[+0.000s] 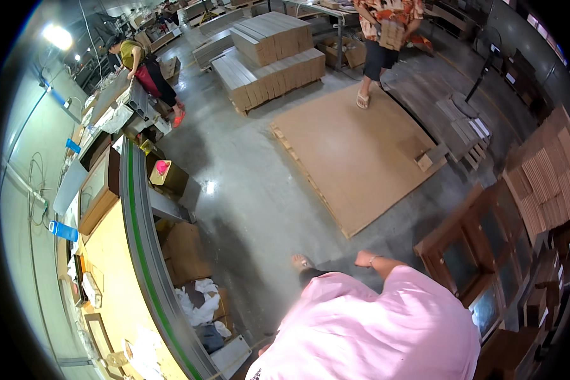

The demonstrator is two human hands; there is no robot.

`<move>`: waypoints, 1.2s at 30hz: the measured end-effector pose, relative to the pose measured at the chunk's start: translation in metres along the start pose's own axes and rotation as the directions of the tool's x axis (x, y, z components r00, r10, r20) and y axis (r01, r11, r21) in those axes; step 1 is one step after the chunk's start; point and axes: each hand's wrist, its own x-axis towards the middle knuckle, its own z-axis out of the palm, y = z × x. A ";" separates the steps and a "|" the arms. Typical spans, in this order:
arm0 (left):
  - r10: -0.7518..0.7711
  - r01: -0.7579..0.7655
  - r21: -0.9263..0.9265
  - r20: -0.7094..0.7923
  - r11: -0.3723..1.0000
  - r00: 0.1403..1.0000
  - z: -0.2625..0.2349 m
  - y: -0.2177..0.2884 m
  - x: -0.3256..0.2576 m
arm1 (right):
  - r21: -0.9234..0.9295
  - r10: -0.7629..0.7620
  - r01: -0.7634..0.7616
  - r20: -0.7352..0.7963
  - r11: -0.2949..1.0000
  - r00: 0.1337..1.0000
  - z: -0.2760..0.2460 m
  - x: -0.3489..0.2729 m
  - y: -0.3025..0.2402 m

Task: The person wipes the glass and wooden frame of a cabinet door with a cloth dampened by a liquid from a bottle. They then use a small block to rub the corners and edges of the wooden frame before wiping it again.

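A: What are the hands holding?

B: The right hand (pixel 364 258) looks loosely curled, with nothing visible in it, though I can't tell what its palm side hides. Of the left hand (pixel 264 349) only a sliver shows beside the pink shirt (pixel 373 323); its opening and any grip can't be told.

A: And the things nearest them?

B: Ahead of the right hand lies a big brown sheet (pixel 348 168), flat on the floor on what looks like a pallet (pixel 291 147), presumably to keep it off the concrete. At near right is a dark glazed frame (pixel 481 253), beside stacked cardboard (pixel 541 190).

A: What about the left side?

B: The bench (pixel 111 259) runs there, its green-striped rail (pixel 140 266) facing the aisle. White wrapping (pixel 202 307) sits below it, perhaps tucked there to leave the walkway free.

A: And the far co-worker (pixel 386 16)?

B: Standing by the sheet's far edge, clasping a brown bundle (pixel 392 33) against the body, probably to steady its weight.
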 end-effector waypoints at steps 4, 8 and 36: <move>-0.174 0.173 -0.017 -0.073 0.985 0.982 -0.052 0.051 0.040 | -0.146 -0.320 0.319 0.018 0.936 0.947 -0.077 0.089 -0.125; -0.153 0.151 -0.028 -0.069 0.988 0.986 -0.099 0.110 0.079 | -0.003 -0.311 0.313 -0.129 0.950 0.942 -0.156 0.143 -0.309; 0.383 -0.576 -0.137 -0.621 0.806 0.684 -0.373 0.388 0.197 | 0.825 -0.120 -0.189 0.294 0.532 0.948 -0.157 0.282 -0.591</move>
